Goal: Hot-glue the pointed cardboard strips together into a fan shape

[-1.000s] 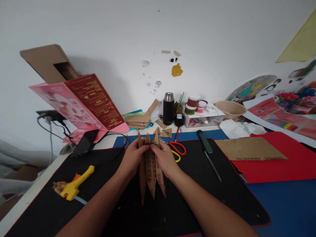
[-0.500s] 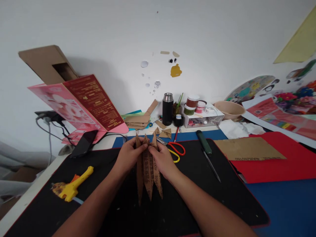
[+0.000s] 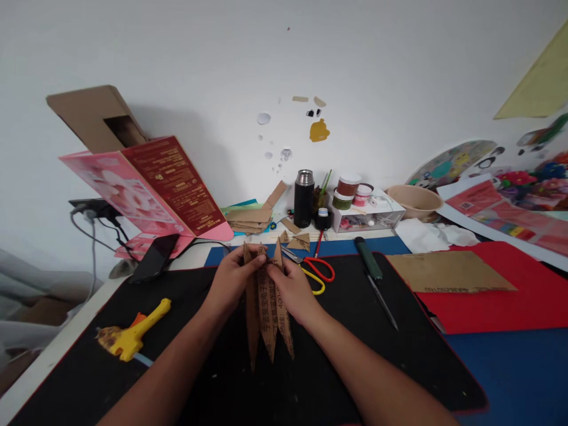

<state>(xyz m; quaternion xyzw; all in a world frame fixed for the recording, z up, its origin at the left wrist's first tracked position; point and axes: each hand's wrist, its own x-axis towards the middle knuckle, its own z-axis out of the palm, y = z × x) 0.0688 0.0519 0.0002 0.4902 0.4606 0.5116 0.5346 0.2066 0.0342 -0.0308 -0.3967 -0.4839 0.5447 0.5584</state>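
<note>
Pointed cardboard strips (image 3: 268,313) with printed characters stand side by side in both hands above the black mat (image 3: 346,355). My left hand (image 3: 235,277) pinches their upper left part, thumb across the front. On the right side my right hand (image 3: 290,284) grips them, its thumb close to the left thumb. The fingers behind the cardboard are hidden. Just beyond my right hand lie scissors (image 3: 326,271) with red and yellow handles. A yellow glue gun (image 3: 133,337) rests on the mat at the left.
A green cutter (image 3: 368,259) and a pen-like tool (image 3: 382,300) lie right of the hands. Behind stand a black flask (image 3: 304,200) and a small box (image 3: 370,218) with jars. Red sheets (image 3: 497,307) carry flat cardboard (image 3: 448,272). A phone (image 3: 155,259) is at left.
The whole view has shifted slightly, so the objects appear a little further right and lower. Both hands keep their hold on the cardboard, with the thumbs barely moved.
</note>
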